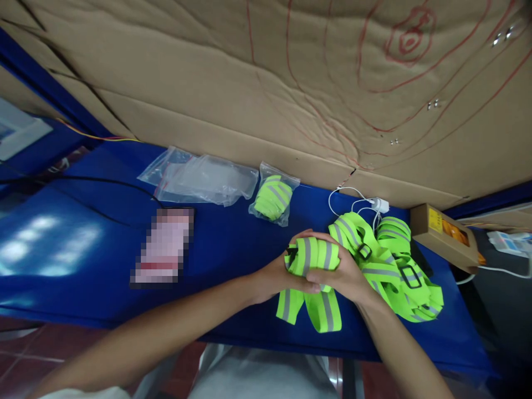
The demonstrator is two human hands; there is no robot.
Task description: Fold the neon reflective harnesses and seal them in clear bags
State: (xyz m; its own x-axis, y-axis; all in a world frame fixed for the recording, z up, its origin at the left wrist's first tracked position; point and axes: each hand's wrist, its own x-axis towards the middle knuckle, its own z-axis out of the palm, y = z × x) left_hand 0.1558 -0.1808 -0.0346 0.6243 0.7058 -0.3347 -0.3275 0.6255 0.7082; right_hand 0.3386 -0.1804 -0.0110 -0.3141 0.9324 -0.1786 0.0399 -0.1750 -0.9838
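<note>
Both of my hands grip one folded neon-yellow reflective strap bundle [312, 256] with grey stripes, held just above the blue table [233, 244]. My left hand [277, 275] wraps its lower left side. My right hand [338, 271] closes over its right side and top. Two strap ends [320, 310] hang down below my hands. A pile of more neon straps with black buckles [394, 271] lies on the table immediately right of my right hand.
A clear bag holding a folded neon strap [274, 198] lies behind my hands. Several empty clear bags [203, 177] lie further left, a phone [164, 244] in front of them. A white charger and cable [374, 205], a small cardboard box [449, 235] and a cardboard wall [266, 72] stand behind.
</note>
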